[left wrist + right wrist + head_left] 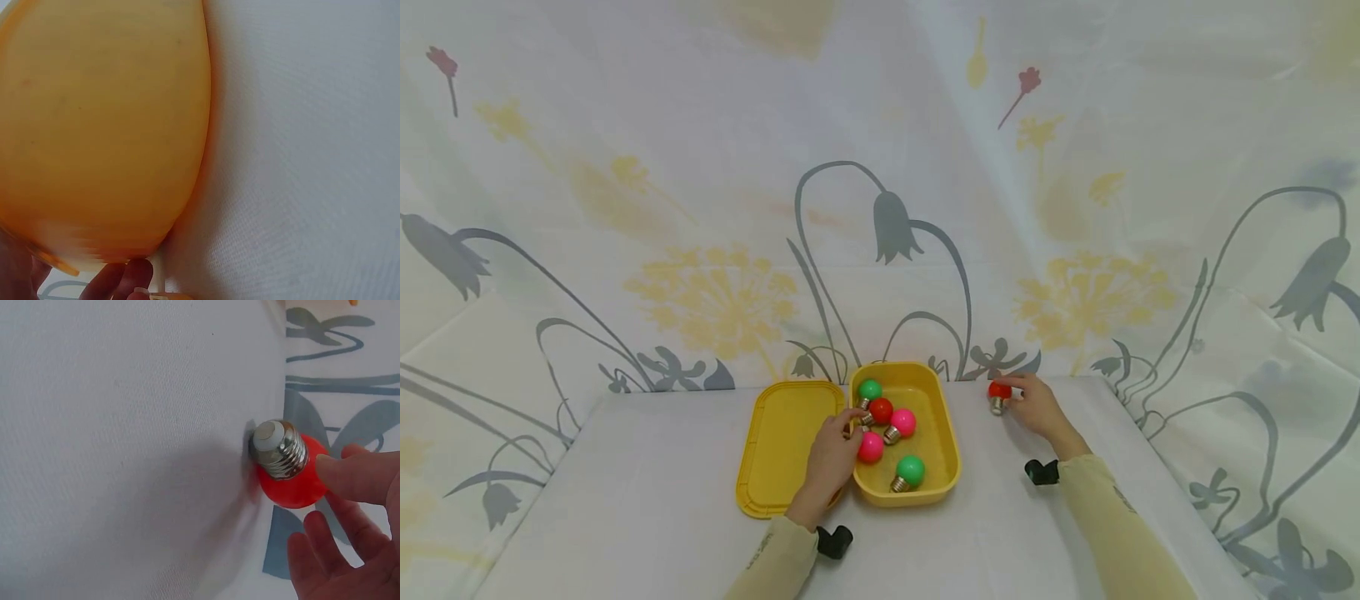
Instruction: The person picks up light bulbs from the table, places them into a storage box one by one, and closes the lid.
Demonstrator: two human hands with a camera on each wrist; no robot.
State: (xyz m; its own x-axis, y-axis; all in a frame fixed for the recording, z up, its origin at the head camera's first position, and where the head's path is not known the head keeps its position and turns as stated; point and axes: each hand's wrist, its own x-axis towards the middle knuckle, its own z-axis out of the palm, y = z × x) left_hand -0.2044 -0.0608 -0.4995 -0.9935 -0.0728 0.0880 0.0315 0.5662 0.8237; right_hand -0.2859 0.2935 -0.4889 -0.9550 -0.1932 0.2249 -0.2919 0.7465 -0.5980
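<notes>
A yellow plastic box point(928, 446) holds several light bulbs in red, green and pink with metal screw bases. My left hand point(835, 450) holds the box's left rim; in the left wrist view, its fingertips point(139, 272) show at the outer wall. To the right of the box, my right hand point(1037, 407) pinches a red light bulb point(1000, 389) between thumb and fingers near the table's back edge. In the right wrist view, the bulb's silver screw base point(284, 453) points away from the hand, close to the white cloth.
Left of the box lies a flat yellow lid point(786, 442), partly behind the left hand. White cloth point(647, 492) covers the table. A flower-printed curtain point(880, 108) hangs behind the table and along its sides.
</notes>
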